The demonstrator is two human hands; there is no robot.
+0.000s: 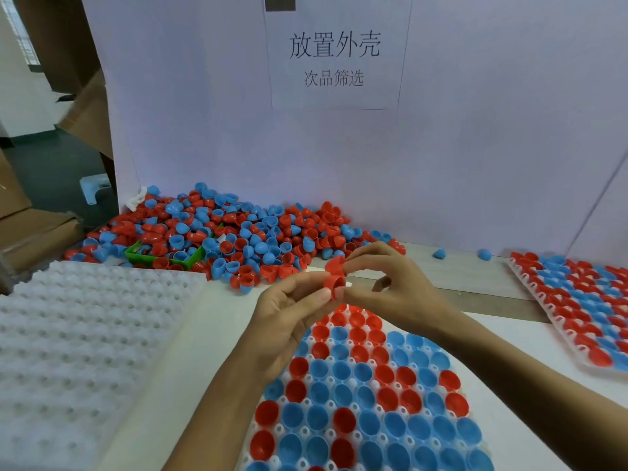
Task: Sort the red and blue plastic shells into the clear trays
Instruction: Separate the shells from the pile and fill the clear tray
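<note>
Both hands are raised above the far end of the clear plastic dimpled tray in front of the person. The left hand pinches a red plastic half-shell between thumb and fingertips; the right hand pinches a second red half-shell, touching the first. They appear to be two nested shells being pulled apart, though the join is too small to confirm. The near tray is largely filled with red and blue shells, open side up; a few pockets at its far end look vacant. A mixed pile of loose shells lies beyond, against the white backboard. A filled tray sits to the right, a stack of empty white trays to the left. Next move: separate the pair, then seat each shell, mouth up, in a free pocket.
</note>
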